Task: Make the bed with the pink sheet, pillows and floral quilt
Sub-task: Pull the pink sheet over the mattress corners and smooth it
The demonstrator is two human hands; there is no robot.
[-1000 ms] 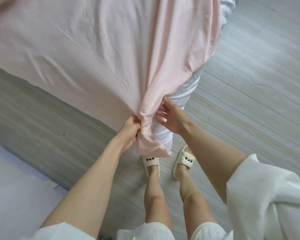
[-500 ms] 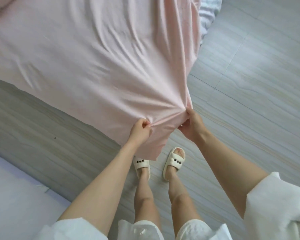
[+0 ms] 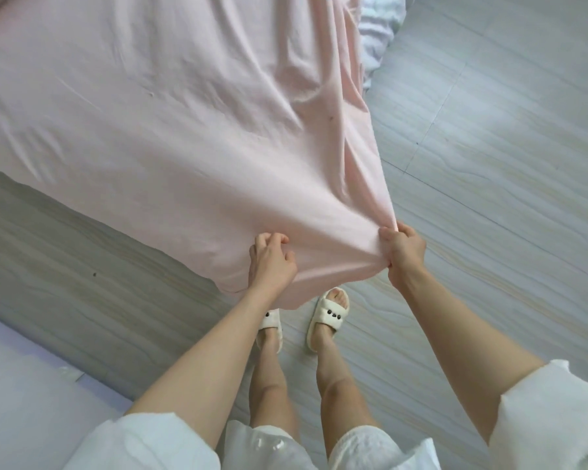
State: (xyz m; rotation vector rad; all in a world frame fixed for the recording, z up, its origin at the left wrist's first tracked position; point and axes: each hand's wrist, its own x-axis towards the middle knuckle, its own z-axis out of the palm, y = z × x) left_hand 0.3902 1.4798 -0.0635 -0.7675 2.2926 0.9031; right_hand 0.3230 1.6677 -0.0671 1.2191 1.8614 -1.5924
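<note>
At the near corner of the bed, the pink sheet point(image 3: 170, 137) lay spread over the mattress, its loose corner hanging down toward the floor point(image 3: 489, 164) in front of the person's feet. Creases ran across the cloth and gathered toward the right hand point(image 3: 403, 254), which was clenched around a bunch of the sheet's edge, the fabric drawn taut into the fist. The left hand point(image 3: 273, 262) sat on the sheet a little way along the same hanging edge, its fingers curled with the cloth under them; whether it actually pinched the fabric or only rested against it could not be told from this angle. Between the two hands the sheet sagged in a shallow fold, and below them its lowest tip hung just above the left slipper point(image 3: 269, 329). The right slipper point(image 3: 328, 315) stood beside it on the pale wood-grain floor, both slippers cream with dark dots on the strap. White crumpled bedding point(image 3: 379, 32) showed past the sheet's far right edge. White sleeves point(image 3: 550, 415) covered the upper arms.
</note>
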